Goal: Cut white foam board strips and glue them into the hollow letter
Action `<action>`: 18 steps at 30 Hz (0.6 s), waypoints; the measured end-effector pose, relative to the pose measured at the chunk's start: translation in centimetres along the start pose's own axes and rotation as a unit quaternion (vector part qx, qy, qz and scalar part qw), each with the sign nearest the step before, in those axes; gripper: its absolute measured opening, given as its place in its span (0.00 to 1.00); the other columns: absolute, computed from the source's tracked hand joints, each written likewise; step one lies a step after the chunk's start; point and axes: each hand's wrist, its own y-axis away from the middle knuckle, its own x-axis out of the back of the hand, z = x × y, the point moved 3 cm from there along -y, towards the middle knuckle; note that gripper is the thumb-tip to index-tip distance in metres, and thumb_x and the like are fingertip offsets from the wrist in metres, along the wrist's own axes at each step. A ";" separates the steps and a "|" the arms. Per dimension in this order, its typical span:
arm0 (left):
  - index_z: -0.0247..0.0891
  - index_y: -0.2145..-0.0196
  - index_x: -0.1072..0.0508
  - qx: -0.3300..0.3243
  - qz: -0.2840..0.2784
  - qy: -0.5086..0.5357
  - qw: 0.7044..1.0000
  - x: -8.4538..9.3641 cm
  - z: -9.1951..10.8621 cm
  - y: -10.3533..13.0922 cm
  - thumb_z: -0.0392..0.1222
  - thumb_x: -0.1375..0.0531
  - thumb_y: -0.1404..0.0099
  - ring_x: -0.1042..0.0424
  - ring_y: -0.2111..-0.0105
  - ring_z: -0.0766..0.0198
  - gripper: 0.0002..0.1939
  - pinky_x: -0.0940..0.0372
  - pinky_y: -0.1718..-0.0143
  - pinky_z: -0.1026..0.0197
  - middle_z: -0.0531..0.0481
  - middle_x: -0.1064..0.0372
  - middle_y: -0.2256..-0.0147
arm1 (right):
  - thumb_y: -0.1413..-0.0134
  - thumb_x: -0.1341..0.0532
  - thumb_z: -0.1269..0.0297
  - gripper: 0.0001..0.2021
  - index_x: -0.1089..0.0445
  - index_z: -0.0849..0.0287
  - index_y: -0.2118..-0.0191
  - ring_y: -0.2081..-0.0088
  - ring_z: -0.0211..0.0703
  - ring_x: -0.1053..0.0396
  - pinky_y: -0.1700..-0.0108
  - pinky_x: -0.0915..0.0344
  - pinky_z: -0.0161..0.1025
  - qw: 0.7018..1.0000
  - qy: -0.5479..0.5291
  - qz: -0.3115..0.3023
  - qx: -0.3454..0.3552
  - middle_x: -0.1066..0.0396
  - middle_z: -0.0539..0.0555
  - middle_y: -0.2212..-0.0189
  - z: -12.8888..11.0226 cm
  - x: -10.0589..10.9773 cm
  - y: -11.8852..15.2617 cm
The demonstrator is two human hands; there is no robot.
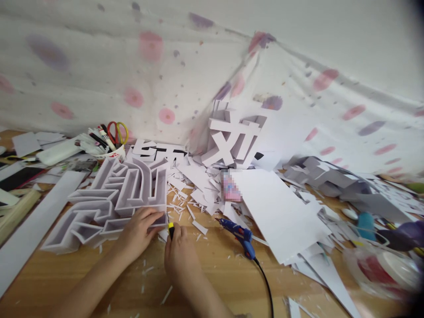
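Note:
A large white foam-board character [116, 203] with raised walls lies on the table at the left. My left hand [142, 227] is closed on its lower right wall, thumb and fingers on either side of the edge. Just right of it, my right hand [180, 247] grips a yellow and black craft knife [171, 229]. The knife points up towards the character's right corner; I cannot tell whether its blade touches the board. A blue glue gun [241, 236] lies to the right of my right hand, its black cord running towards me.
White offcuts [198, 176] litter the middle. Another white character [233, 137] stands at the back, beyond a white sheet [285, 216]. Scissors and pens fill a cup [114, 152] at back left. A long white strip [36, 229] lies at left, a plastic-wrapped roll [384, 269] at right.

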 end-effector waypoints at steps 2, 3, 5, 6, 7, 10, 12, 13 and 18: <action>0.40 0.58 0.26 0.001 0.001 -0.002 1.000 0.0 0.0 0.0 0.43 0.43 0.39 0.30 0.61 0.58 0.13 0.32 0.59 0.55 0.46 0.28 0.64 | 0.49 0.48 0.77 0.14 0.34 0.65 0.56 0.66 0.46 0.29 0.69 0.30 0.39 1.000 0.009 -0.017 -0.003 0.31 0.62 0.63 -0.1 0.2 -0.2; 0.40 0.58 0.26 0.001 0.002 -0.002 1.000 0.0 0.0 0.0 0.44 0.43 0.39 0.30 0.62 0.58 0.13 0.32 0.60 0.55 0.46 0.28 0.64 | 0.50 0.47 0.77 0.14 0.34 0.66 0.56 0.65 0.47 0.29 0.69 0.30 0.39 0.999 0.018 -0.032 -0.006 0.31 0.63 0.62 -0.2 0.2 -0.3; 0.40 0.58 0.26 -0.002 0.003 0.000 1.000 0.1 0.0 0.0 0.44 0.43 0.39 0.30 0.62 0.58 0.13 0.32 0.60 0.55 0.46 0.28 0.64 | 0.51 0.46 0.78 0.15 0.34 0.67 0.56 0.63 0.49 0.30 0.69 0.29 0.40 0.997 0.043 -0.060 -0.004 0.32 0.64 0.62 -0.4 0.3 -0.4; 0.40 0.58 0.26 -0.004 0.005 0.000 1.000 0.1 0.0 -0.1 0.44 0.43 0.39 0.30 0.62 0.58 0.13 0.32 0.60 0.55 0.46 0.28 0.64 | 0.52 0.46 0.78 0.15 0.34 0.68 0.55 0.62 0.50 0.30 0.68 0.29 0.40 0.996 0.056 -0.072 0.000 0.32 0.64 0.61 -0.5 0.2 -0.5; 0.40 0.58 0.26 -0.005 0.007 0.000 1.000 0.0 0.0 -0.1 0.44 0.44 0.39 0.30 0.62 0.58 0.13 0.32 0.61 0.55 0.46 0.28 0.64 | 0.52 0.45 0.78 0.16 0.34 0.69 0.55 0.61 0.50 0.31 0.68 0.29 0.40 0.994 0.069 -0.083 0.004 0.32 0.65 0.61 -0.5 0.1 -0.5; 0.41 0.58 0.26 -0.005 0.010 -0.001 1.000 -0.1 0.0 0.0 0.45 0.44 0.38 0.30 0.62 0.58 0.13 0.32 0.60 0.56 0.47 0.28 0.65 | 0.54 0.43 0.78 0.17 0.34 0.71 0.54 0.59 0.52 0.32 0.66 0.30 0.42 0.988 0.100 -0.114 0.032 0.32 0.67 0.61 -0.3 -0.9 -0.5; 0.40 0.58 0.26 0.001 0.009 -0.005 1.000 -0.1 0.0 0.0 0.45 0.44 0.38 0.30 0.62 0.58 0.13 0.32 0.59 0.55 0.47 0.29 0.64 | 0.52 0.44 0.78 0.15 0.32 0.70 0.56 0.58 0.53 0.33 0.64 0.31 0.43 0.985 0.109 -0.122 0.049 0.31 0.67 0.62 0.0 -1.8 -0.4; 0.40 0.58 0.26 0.004 0.008 -0.008 1.000 -0.1 0.0 0.1 0.46 0.44 0.38 0.30 0.61 0.58 0.13 0.32 0.59 0.55 0.47 0.29 0.64 | 0.52 0.45 0.78 0.14 0.31 0.70 0.58 0.58 0.53 0.33 0.63 0.31 0.44 0.984 0.112 -0.125 0.058 0.31 0.68 0.62 0.1 -2.1 -0.4; 0.39 0.58 0.26 0.005 0.006 -0.008 1.000 -0.1 0.1 0.2 0.46 0.44 0.38 0.30 0.61 0.58 0.14 0.32 0.59 0.55 0.46 0.29 0.63 | 0.48 0.48 0.78 0.14 0.32 0.69 0.56 0.58 0.51 0.31 0.64 0.31 0.41 0.990 0.065 -0.125 0.015 0.31 0.67 0.60 0.6 -2.3 -0.4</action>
